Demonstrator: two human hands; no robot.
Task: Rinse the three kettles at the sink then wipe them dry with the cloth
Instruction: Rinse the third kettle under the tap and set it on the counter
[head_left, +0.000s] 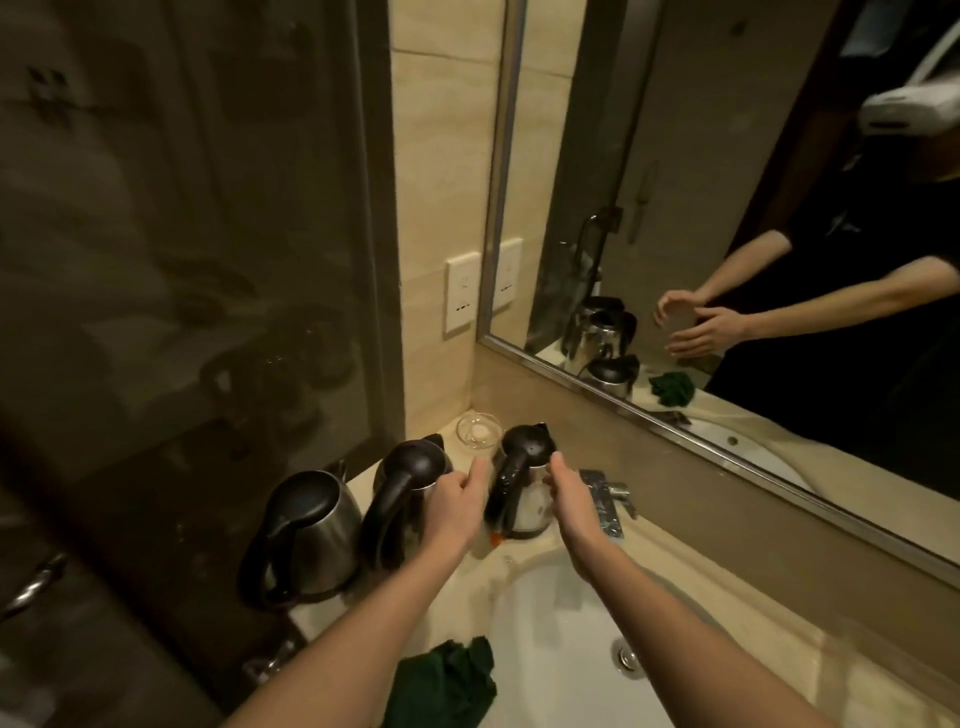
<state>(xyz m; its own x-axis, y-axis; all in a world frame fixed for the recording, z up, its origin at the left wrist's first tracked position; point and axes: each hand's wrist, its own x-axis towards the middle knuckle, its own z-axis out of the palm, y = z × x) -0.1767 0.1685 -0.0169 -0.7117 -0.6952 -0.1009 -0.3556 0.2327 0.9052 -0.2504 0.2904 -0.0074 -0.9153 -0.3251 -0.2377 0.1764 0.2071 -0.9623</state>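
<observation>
Far kettle between left hand and right hand, fingers loosely spread, contact blurred; cloth cut off below

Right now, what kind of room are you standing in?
Most likely a bathroom, perhaps a hotel's. There is a white sink, a chrome tap behind it, and a big framed mirror on the wall above.

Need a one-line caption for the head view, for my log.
The left hand and right hand flank the far kettle of three; green cloth lies by the sink.
</observation>
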